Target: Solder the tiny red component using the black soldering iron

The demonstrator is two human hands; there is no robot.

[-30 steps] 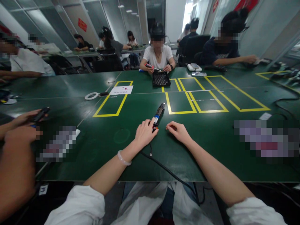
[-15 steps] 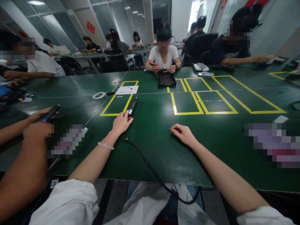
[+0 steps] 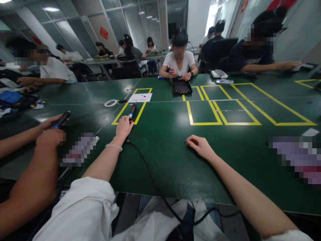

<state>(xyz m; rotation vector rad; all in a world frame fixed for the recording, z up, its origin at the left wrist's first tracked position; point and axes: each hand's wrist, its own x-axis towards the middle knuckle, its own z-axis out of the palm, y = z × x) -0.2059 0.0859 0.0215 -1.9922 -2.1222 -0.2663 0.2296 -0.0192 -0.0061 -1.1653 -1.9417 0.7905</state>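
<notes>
My left hand (image 3: 124,127) is closed round the rear part of a corded electric screwdriver (image 3: 132,111), black with a blue band. The tool lies at the left yellow-taped rectangle (image 3: 138,117), its free end pointing away from me. A black cable (image 3: 147,160) trails from its rear over the table edge towards my lap. My right hand (image 3: 200,146) rests on the green table (image 3: 160,174), its fingers curled in and nothing visible in them.
A white card (image 3: 140,97) lies across the left rectangle, beside a coiled white cable (image 3: 110,103). Across the table a person handles a tool over a black tray (image 3: 182,87). At left, a co-worker's hands (image 3: 51,132) hold a similar screwdriver. More taped rectangles (image 3: 207,124) lie right.
My left hand has moved the electric screwdriver left into the taped rectangle and turned it to point more straight ahead. My right hand stays put on the table. The view has shifted slightly.
</notes>
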